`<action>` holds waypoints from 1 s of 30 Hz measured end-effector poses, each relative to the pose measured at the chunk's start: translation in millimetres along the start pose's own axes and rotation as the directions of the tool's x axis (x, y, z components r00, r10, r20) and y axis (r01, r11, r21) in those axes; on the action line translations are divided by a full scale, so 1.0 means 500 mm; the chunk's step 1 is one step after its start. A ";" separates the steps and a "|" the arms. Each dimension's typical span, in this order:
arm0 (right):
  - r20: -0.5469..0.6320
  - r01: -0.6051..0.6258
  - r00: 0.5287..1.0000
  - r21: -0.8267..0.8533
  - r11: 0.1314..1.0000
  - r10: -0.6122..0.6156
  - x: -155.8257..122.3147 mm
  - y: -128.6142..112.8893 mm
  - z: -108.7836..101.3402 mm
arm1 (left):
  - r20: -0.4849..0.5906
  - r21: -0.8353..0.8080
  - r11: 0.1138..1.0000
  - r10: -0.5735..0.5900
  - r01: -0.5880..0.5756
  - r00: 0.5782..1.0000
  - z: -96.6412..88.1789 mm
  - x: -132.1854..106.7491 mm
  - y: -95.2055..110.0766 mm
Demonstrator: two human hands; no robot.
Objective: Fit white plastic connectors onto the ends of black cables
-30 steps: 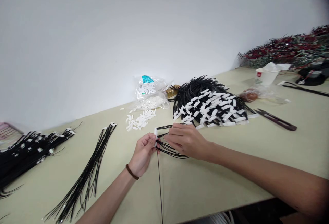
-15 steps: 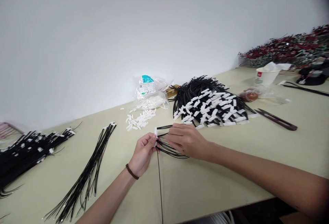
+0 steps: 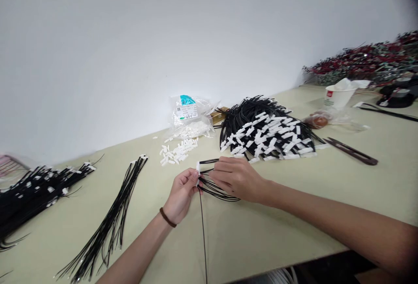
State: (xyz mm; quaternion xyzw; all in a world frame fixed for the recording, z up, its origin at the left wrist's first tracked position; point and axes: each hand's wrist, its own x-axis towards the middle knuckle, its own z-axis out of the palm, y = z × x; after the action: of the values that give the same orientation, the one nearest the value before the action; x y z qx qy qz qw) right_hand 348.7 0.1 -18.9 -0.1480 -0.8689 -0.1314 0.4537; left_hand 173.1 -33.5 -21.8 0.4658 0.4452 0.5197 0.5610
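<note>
My left hand (image 3: 181,195) pinches a small white connector (image 3: 197,168) at the end of thin black wires (image 3: 215,189). My right hand (image 3: 235,178) is closed on the same black wires just to the right of the connector, its fingertips close to my left fingers. One wire hangs down from my hands toward the table's front edge. Both hands hover low over the pale green table (image 3: 261,232).
Loose white connectors (image 3: 178,151) and a clear bag of them (image 3: 189,116) lie behind my hands. A heap of black wires with white connectors (image 3: 266,132) sits right. Bare black wires (image 3: 111,223) and another finished bundle (image 3: 35,190) lie left. Snips (image 3: 352,152) and a paper cup (image 3: 338,96) sit far right.
</note>
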 end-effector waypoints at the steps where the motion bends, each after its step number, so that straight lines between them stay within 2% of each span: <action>1: 0.001 -0.003 1.000 -0.001 1.000 0.003 -0.001 0.000 0.000 | 0.003 0.002 1.000 0.000 0.000 1.000 0.000 0.000 0.000; 7: 0.041 -0.008 0.999 -0.007 1.000 0.009 -0.001 -0.004 0.001 | 0.039 0.028 1.000 -0.015 0.014 0.999 0.003 -0.003 0.001; 15: 0.046 0.000 0.999 -0.027 1.000 0.001 -0.004 -0.002 0.002 | 0.030 0.019 1.000 -0.004 0.003 1.000 0.006 -0.003 0.002; 30: 0.005 -0.029 1.000 -0.047 0.998 0.029 -0.002 -0.003 -0.001 | 0.002 0.011 1.000 0.018 -0.018 1.000 0.005 -0.002 0.002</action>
State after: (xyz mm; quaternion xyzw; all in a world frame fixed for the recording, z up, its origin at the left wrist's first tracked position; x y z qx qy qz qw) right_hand 349.1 -1.5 -19.7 -0.1715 -0.8646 -0.1448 0.4495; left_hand 175.5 -34.6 -20.3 0.4733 0.4433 0.5220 0.5540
